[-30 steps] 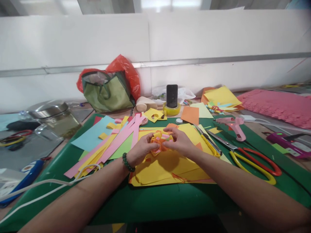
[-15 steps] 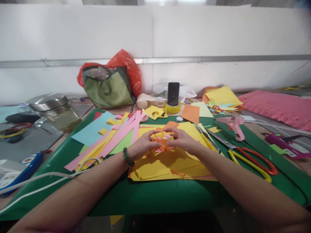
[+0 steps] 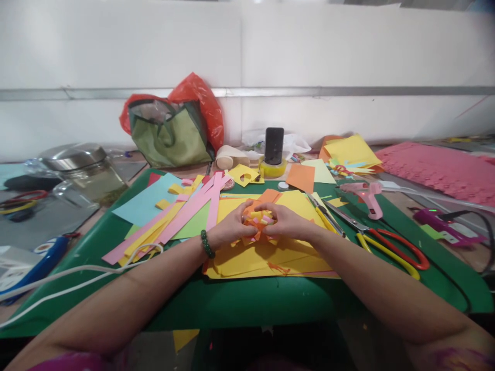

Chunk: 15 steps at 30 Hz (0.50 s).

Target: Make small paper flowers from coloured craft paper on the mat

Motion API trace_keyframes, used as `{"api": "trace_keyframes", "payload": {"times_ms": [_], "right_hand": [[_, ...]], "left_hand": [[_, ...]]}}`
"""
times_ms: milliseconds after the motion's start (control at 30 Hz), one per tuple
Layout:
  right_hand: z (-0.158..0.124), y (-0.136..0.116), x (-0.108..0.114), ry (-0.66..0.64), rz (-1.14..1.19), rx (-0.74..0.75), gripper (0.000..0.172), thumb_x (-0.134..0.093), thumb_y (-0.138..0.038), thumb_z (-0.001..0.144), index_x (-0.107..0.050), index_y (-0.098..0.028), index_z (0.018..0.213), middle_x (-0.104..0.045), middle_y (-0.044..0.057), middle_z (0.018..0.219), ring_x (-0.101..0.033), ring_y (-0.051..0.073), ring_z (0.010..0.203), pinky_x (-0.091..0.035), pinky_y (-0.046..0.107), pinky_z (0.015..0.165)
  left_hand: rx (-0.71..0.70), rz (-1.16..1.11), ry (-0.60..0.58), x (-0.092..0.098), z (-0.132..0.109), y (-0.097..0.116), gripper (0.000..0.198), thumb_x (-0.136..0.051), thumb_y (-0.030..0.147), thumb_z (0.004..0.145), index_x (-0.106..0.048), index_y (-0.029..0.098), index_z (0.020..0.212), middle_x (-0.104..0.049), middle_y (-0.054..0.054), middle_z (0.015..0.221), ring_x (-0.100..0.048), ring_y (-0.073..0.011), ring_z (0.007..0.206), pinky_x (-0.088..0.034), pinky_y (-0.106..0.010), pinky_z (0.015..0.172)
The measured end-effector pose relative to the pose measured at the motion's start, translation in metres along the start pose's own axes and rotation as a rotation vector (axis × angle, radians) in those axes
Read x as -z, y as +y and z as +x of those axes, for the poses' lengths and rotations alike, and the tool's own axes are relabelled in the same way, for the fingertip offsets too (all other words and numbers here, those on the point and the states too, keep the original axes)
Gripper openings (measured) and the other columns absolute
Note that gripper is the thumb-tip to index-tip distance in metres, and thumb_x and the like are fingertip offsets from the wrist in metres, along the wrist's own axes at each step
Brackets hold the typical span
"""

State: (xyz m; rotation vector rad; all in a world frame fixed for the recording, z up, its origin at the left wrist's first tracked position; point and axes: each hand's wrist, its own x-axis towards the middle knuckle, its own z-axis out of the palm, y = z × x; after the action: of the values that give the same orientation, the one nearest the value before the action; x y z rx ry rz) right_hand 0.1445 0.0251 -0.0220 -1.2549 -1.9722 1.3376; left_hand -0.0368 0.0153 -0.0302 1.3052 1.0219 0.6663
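Between my two hands is a paper flower (image 3: 260, 221) made of orange, yellow and pink strips. My left hand (image 3: 234, 224), with a green bead bracelet (image 3: 207, 244) at the wrist, curls its fingers and thumb round the left side. From the other side my right hand (image 3: 286, 221) grips it the same way, fingers behind and thumb in front. Part of the flower is hidden by the fingers. Beneath it lies a stack of yellow paper sheets (image 3: 247, 263). Pink and yellow paper strips (image 3: 193, 208) fan out left of my left hand.
Right of the stack lie a yellow cutter knife (image 3: 327, 216), scissors (image 3: 386, 242) and a pink glue gun (image 3: 365, 195) on the green mat (image 3: 247, 304). A phone (image 3: 274, 146) leans upright behind a tape roll (image 3: 273, 169). White cables (image 3: 93, 268) cross the left side. A glass jar (image 3: 87, 172) stands far left.
The whole view has shifted slightly. My hands stay round the paper flower, which has tilted a little, and my fingers have moved slightly on its edges.
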Motion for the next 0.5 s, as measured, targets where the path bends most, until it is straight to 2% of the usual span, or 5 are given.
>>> {"api": "trace_keyframes", "payload": {"times_ms": [133, 233, 400, 467, 500], "right_hand": [[-0.001, -0.001, 0.001, -0.03, 0.083, -0.009, 0.056, -0.058, -0.014, 0.056, -0.056, -0.018, 0.112, -0.06, -0.003, 0.073, -0.055, 0.012, 0.06, -0.042, 0.023, 0.054], [-0.001, -0.002, 0.004, -0.037, 0.155, -0.074, 0.065, -0.059, -0.015, 0.055, -0.052, -0.017, 0.119, -0.058, -0.005, 0.064, -0.055, 0.013, 0.055, -0.044, 0.024, 0.053], [0.004, 0.001, 0.015, 0.039, 0.196, -0.071, 0.062, -0.058, -0.018, 0.053, -0.053, -0.016, 0.115, -0.06, -0.003, 0.068, -0.058, 0.014, 0.058, -0.042, 0.023, 0.05], [0.007, 0.005, 0.019, 0.081, 0.197, -0.055, 0.059, -0.058, -0.019, 0.052, -0.056, -0.018, 0.111, -0.06, -0.003, 0.069, -0.057, 0.014, 0.059, -0.041, 0.022, 0.05], [0.008, 0.006, 0.021, 0.097, 0.196, -0.051, 0.057, -0.058, -0.019, 0.052, -0.057, -0.018, 0.109, -0.059, -0.003, 0.069, -0.056, 0.013, 0.058, -0.041, 0.022, 0.05]], "left_hand": [[-0.024, 0.048, -0.01, -0.002, -0.002, -0.002, 0.098, -0.066, 0.012, 0.064, -0.015, 0.012, 0.148, -0.062, 0.0, 0.078, -0.057, -0.0114, 0.061, -0.044, -0.022, 0.055], [-0.191, 0.18, 0.156, 0.001, -0.002, 0.002, 0.08, -0.067, 0.019, 0.068, -0.032, 0.014, 0.14, -0.06, -0.003, 0.087, -0.06, -0.0141, 0.071, -0.048, -0.025, 0.059], [-0.927, 0.545, 0.555, 0.005, -0.016, 0.015, 0.025, -0.056, 0.019, 0.081, -0.054, 0.02, 0.106, -0.058, -0.004, 0.092, -0.06, -0.0157, 0.081, -0.053, -0.028, 0.065], [-1.242, 0.741, 0.548, 0.004, -0.041, -0.006, 0.02, -0.058, 0.016, 0.081, -0.055, 0.023, 0.099, -0.061, -0.004, 0.094, -0.062, -0.0186, 0.089, -0.054, -0.033, 0.073], [-1.3, 0.84, 0.501, 0.005, -0.059, -0.026, 0.019, -0.061, 0.017, 0.081, -0.057, 0.025, 0.098, -0.062, -0.004, 0.097, -0.063, -0.0189, 0.089, -0.054, -0.034, 0.074]]}}
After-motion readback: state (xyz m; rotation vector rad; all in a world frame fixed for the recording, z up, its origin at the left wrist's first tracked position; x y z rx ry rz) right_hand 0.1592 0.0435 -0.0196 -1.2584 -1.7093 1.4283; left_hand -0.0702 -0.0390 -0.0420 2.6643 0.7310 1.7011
